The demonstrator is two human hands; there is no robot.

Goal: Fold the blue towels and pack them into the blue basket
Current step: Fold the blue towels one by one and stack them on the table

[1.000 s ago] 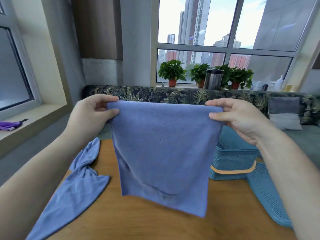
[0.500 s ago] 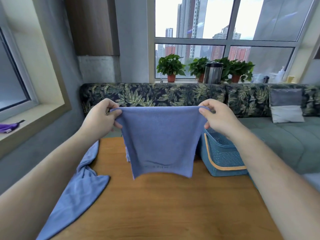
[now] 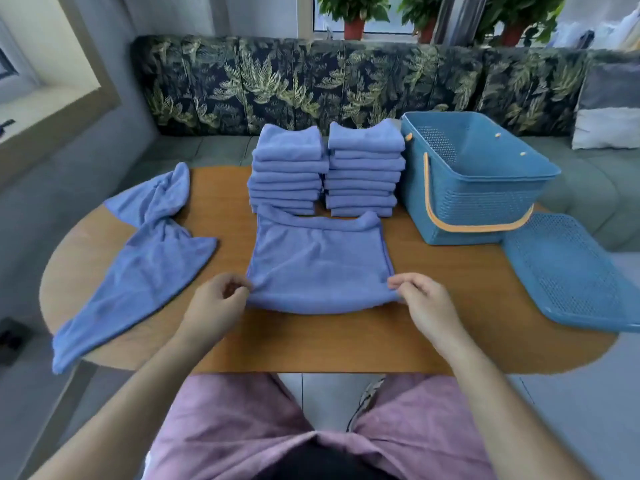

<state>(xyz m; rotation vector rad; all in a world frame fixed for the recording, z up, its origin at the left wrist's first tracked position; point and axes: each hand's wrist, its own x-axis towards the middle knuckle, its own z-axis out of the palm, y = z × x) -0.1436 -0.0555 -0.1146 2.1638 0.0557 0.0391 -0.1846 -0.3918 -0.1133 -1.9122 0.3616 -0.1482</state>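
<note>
Head view: pinching, with left hand and right hand, the near corners of a half-folded blue towel laid flat on the table before two folded stacks. Probably soft, light, limp: best held by corners.

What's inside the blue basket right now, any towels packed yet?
No towel shows inside the basket: only bare inner walls. Its near wall hides the floor. The folded stacks stand beside it.
</note>
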